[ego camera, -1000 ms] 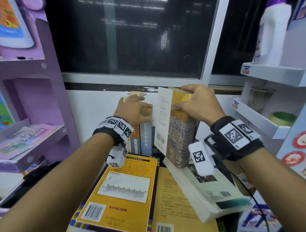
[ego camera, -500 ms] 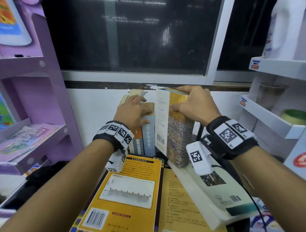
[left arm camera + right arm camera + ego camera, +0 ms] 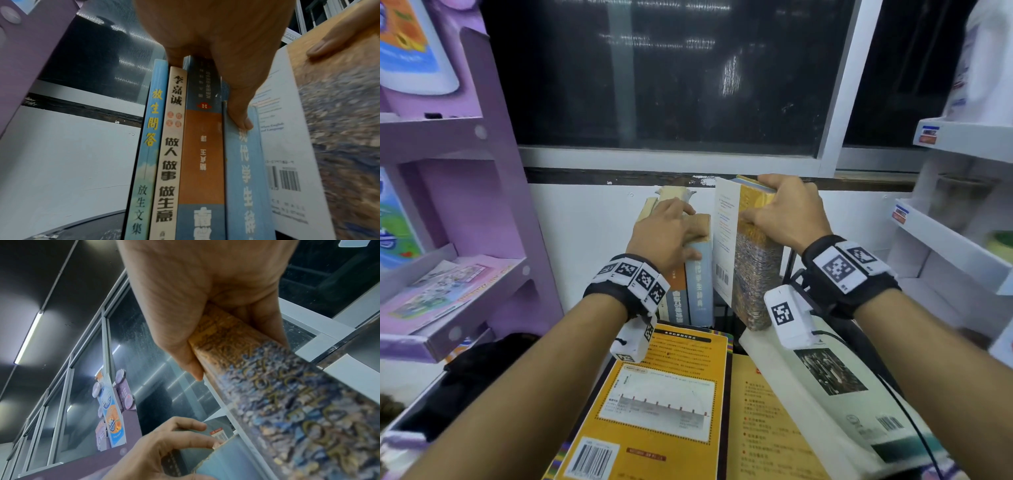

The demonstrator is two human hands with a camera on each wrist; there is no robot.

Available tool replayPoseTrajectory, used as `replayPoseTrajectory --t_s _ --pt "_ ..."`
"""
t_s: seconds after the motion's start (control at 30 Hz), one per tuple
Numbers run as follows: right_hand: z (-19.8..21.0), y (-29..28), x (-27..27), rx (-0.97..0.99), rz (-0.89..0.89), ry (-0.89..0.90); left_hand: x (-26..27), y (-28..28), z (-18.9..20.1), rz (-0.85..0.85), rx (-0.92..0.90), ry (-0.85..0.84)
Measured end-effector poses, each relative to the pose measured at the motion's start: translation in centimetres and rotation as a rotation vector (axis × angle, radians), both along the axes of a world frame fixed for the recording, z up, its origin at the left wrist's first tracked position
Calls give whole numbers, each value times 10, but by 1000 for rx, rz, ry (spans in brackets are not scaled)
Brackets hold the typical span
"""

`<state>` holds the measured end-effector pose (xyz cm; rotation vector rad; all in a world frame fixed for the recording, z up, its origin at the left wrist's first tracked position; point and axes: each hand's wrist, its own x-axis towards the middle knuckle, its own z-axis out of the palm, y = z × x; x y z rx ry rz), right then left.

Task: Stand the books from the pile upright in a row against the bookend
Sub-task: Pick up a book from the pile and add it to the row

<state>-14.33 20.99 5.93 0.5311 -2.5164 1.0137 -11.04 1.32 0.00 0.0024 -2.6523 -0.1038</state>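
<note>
Several books stand upright in a row against the white wall, the light blue book at its right end. My left hand lies over their tops, its thumb on the blue spine. Just to the right, my right hand grips the top of a thick mosaic-spined book. That book stands nearly upright, close beside the blue one, with its foot at the white book of the pile. A yellow book and an orange one lie flat in front. I cannot make out the bookend.
A purple shelf unit stands close on the left and a white shelf unit on the right. A dark window is behind the row. A black cable runs from my right wrist over the pile.
My right hand has brought the thick book leftward and more upright, narrowing the gap to the blue book. My left hand has stayed on the row's tops.
</note>
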Motion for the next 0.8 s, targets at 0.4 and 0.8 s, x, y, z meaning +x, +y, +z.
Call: replayPoseTrajectory --t_s 0.4,0.8 --pt "-20 -24 -22 9 -63 -34 0 1 -2 1 -6 32" --pt "-45 -38 -20 61 -135 18 -2 0 -6 -14 -27 79"
